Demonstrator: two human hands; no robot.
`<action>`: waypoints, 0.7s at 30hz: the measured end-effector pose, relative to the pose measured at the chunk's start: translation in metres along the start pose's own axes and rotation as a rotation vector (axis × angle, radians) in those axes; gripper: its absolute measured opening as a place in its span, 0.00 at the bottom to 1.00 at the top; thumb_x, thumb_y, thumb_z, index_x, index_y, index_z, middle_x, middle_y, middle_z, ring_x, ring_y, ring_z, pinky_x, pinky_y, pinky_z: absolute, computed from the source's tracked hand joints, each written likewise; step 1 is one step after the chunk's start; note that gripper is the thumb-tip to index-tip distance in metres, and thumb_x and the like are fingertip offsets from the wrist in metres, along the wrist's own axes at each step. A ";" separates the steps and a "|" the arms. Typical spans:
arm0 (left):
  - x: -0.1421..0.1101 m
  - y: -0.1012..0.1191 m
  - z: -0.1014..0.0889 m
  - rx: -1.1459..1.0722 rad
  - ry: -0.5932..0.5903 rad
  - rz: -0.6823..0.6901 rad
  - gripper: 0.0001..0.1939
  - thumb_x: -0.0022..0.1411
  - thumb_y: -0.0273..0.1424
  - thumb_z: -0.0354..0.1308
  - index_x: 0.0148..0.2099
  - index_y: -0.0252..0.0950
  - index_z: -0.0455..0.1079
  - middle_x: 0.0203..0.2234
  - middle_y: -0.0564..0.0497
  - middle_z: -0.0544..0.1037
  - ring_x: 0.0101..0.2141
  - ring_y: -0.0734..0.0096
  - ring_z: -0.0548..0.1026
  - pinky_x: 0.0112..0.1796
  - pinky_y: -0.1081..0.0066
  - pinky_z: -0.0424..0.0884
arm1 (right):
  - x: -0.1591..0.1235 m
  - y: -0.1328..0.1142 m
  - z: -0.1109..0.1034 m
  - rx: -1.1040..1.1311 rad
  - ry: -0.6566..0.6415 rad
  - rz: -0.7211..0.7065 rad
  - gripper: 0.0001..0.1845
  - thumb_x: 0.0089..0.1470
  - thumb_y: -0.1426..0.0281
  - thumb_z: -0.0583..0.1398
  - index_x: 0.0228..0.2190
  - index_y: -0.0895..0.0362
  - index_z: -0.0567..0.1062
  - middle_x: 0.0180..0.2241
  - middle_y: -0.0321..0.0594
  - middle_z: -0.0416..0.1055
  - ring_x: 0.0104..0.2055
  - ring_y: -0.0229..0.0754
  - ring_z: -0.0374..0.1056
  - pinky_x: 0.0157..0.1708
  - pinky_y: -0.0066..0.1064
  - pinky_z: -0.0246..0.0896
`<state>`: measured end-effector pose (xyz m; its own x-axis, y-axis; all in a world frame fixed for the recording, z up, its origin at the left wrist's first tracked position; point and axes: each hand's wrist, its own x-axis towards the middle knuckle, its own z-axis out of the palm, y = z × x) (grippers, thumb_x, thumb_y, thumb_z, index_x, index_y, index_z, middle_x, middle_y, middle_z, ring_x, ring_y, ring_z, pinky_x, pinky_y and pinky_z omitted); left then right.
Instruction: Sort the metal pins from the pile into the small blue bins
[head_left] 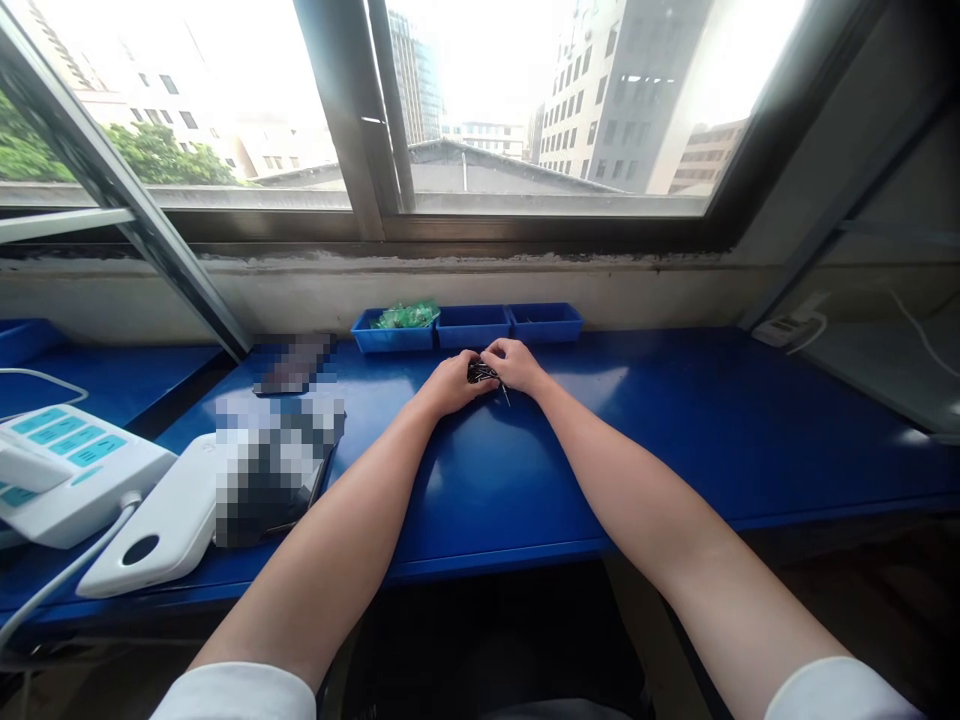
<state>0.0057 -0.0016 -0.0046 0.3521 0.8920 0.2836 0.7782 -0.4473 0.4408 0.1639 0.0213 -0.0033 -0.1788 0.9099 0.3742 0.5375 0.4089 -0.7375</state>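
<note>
My left hand and my right hand meet over the blue table, in front of the bins. Between them is a bunch of thin dark and silvery metal pieces, too small to name for certain. The fingers of my left hand curl round the bunch from the left and below. My right hand closes on it from the right, with bent fingers over the top. One thin piece sticks out downward below my right hand. My fingers hide part of the bunch.
Behind my hands stand three joined blue bins: the left bin with green plastic, the middle bin and the right bin. At left lie a white power strip, a white power bank and blurred items. A window rises behind.
</note>
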 end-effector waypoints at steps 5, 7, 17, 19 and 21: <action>0.003 0.000 -0.002 0.028 0.170 0.059 0.21 0.61 0.44 0.52 0.50 0.37 0.68 0.45 0.45 0.75 0.46 0.60 0.72 0.46 0.66 0.67 | 0.002 0.002 -0.001 0.097 0.053 0.021 0.11 0.51 0.63 0.55 0.25 0.57 0.69 0.25 0.35 0.69 0.28 0.37 0.63 0.31 0.28 0.58; 0.004 0.001 -0.003 0.037 0.235 0.094 0.16 0.63 0.39 0.48 0.46 0.37 0.71 0.42 0.47 0.77 0.44 0.63 0.73 0.46 0.67 0.67 | 0.002 0.000 0.000 0.106 0.066 0.021 0.11 0.52 0.63 0.53 0.24 0.57 0.68 0.25 0.35 0.68 0.29 0.37 0.63 0.32 0.28 0.58; 0.005 0.001 -0.007 0.094 0.301 0.056 0.17 0.64 0.33 0.45 0.38 0.38 0.76 0.35 0.48 0.79 0.39 0.64 0.75 0.43 0.68 0.67 | -0.003 -0.006 0.000 0.253 0.038 -0.106 0.10 0.47 0.63 0.59 0.28 0.57 0.71 0.27 0.36 0.71 0.31 0.37 0.67 0.34 0.29 0.62; 0.004 0.001 -0.007 0.105 0.298 0.060 0.17 0.64 0.33 0.45 0.38 0.39 0.76 0.35 0.48 0.79 0.39 0.64 0.75 0.43 0.67 0.67 | -0.004 -0.006 -0.001 0.316 0.027 -0.117 0.10 0.46 0.64 0.60 0.30 0.58 0.73 0.26 0.36 0.72 0.30 0.37 0.67 0.34 0.29 0.63; 0.004 0.002 -0.008 0.115 0.283 0.054 0.17 0.64 0.34 0.45 0.39 0.39 0.76 0.36 0.48 0.79 0.39 0.64 0.75 0.43 0.67 0.67 | -0.004 -0.006 -0.002 0.363 0.025 -0.094 0.11 0.44 0.64 0.61 0.30 0.57 0.74 0.26 0.36 0.72 0.30 0.37 0.68 0.33 0.29 0.64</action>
<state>0.0041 0.0005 0.0040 0.2479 0.8063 0.5371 0.8220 -0.4684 0.3239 0.1630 0.0149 0.0007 -0.1911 0.8670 0.4603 0.1919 0.4929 -0.8487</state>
